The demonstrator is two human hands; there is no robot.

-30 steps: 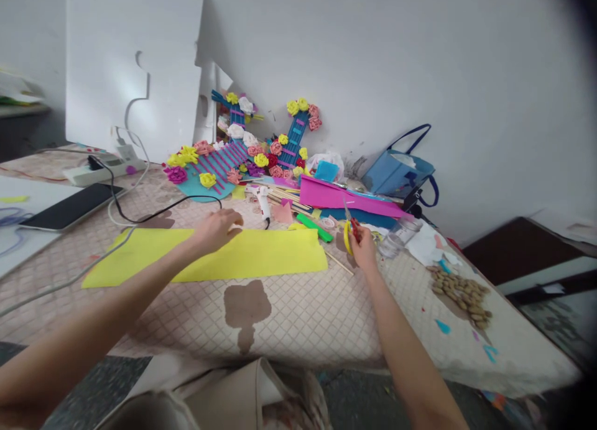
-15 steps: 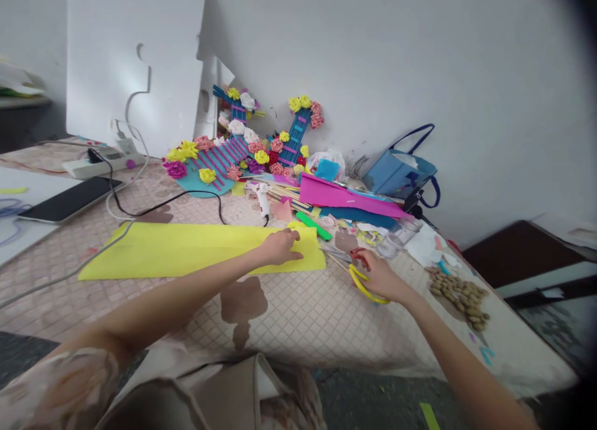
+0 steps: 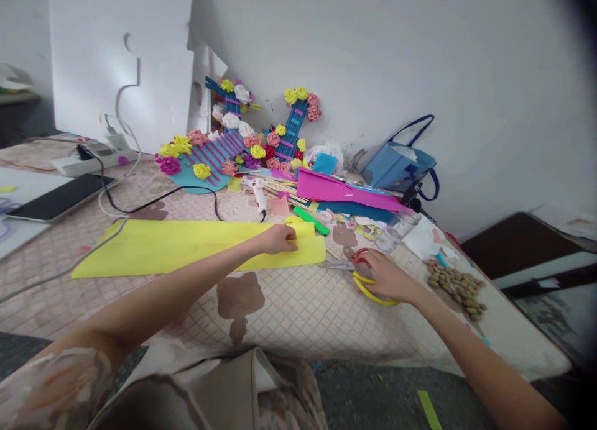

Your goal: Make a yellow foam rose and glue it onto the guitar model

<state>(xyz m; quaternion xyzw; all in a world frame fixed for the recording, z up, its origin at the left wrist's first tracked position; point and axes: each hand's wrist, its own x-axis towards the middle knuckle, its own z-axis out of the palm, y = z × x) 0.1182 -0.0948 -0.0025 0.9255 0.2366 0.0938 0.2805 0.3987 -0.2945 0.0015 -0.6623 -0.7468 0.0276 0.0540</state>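
Observation:
A long yellow crepe-paper sheet [image 3: 177, 247] lies flat across the table. Near its right end my left hand [image 3: 278, 238] rests on it, fingers drawn together in a pinch on the paper; the fingertips are partly hidden. My right hand [image 3: 385, 274] holds scissors [image 3: 339, 266] with one red and one yellow handle loop. Their blades look closed and point left, just off the paper's lower right corner. A green stick-like piece [image 3: 311, 220] lies just beyond the sheet, and a white glue gun [image 3: 259, 195] is behind it.
Flower-decorated blue panels [image 3: 212, 160] stand at the back, beside a magenta paper piece [image 3: 345, 191] and a blue bag [image 3: 398, 163]. Peanuts [image 3: 457, 288] are piled at right. A tablet [image 3: 60, 197], power strip [image 3: 93, 160] and cables are at left; a grey cable crosses the sheet's left end.
My left hand's spread fingers have drawn together on the paper. My right hand has moved the scissors slightly right, away from the sheet's edge, and the blades have come together. The view shifted slightly.

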